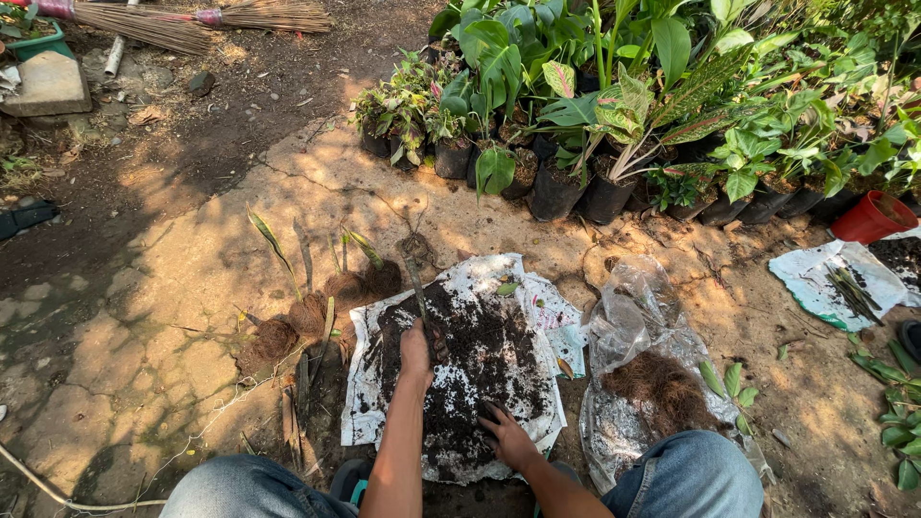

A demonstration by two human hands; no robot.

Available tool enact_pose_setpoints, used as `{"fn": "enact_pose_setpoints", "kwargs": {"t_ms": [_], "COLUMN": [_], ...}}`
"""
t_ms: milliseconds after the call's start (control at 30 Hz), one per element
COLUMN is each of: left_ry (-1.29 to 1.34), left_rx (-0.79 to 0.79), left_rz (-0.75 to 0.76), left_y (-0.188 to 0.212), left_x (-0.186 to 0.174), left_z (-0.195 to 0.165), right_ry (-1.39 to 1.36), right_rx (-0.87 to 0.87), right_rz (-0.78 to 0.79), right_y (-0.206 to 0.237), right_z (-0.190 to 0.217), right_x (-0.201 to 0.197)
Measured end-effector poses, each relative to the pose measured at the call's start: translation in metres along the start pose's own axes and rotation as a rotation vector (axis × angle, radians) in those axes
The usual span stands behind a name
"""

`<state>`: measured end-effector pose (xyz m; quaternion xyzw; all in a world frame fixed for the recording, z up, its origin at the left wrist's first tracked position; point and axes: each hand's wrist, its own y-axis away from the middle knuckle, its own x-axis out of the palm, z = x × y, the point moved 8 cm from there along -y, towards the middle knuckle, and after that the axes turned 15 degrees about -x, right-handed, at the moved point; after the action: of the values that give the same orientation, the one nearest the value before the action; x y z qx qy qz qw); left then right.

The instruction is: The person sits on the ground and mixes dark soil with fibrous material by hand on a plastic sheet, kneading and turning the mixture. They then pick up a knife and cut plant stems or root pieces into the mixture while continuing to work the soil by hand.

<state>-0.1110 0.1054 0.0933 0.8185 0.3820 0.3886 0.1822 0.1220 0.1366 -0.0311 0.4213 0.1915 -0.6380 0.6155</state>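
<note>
My left hand (416,351) grips the lower end of a long thin plant cutting (413,273) that points away from me, its root end over a heap of dark soil (480,360). The soil lies on a white plastic sheet (366,384) spread on the ground between my knees. My right hand (506,437) rests flat on the near part of the soil, fingers spread. Both forearms reach forward from the bottom of the frame.
Several leafy cuttings with wrapped root balls (307,312) lie left of the sheet. A clear plastic bag with brown coconut fibre (657,388) lies to the right. Rows of potted plants in black bags (576,182) stand behind, a red pot (868,219) at far right, brooms (192,24) at top left.
</note>
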Motion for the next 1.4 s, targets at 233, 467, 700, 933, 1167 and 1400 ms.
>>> {"fn": "enact_pose_setpoints", "kwargs": {"t_ms": [233, 467, 700, 933, 1167, 1400], "left_ry": [-0.023, -0.080, -0.014, -0.022, 0.011, 0.012], "left_rx": [-0.003, 0.010, 0.004, -0.006, -0.062, -0.065], "left_rz": [-0.015, 0.012, -0.021, 0.008, -0.017, -0.034], "left_y": [-0.002, 0.007, 0.004, 0.001, 0.003, -0.002], "left_x": [-0.001, 0.004, -0.001, -0.001, 0.001, -0.005], "left_z": [0.002, -0.008, -0.007, -0.004, 0.001, 0.004], "right_ry": [0.188, 0.163, -0.939, -0.281, -0.227, -0.098], "right_rx": [0.071, 0.100, 0.470, 0.254, 0.440, 0.263], "right_rz": [-0.018, -0.130, -0.599, -0.773, -0.546, -0.510], "right_y": [-0.006, -0.014, -0.003, -0.009, -0.026, -0.028], "right_z": [0.002, 0.005, -0.027, -0.024, -0.036, -0.026], "right_x": [-0.003, -0.013, -0.009, -0.064, -0.058, -0.060]}}
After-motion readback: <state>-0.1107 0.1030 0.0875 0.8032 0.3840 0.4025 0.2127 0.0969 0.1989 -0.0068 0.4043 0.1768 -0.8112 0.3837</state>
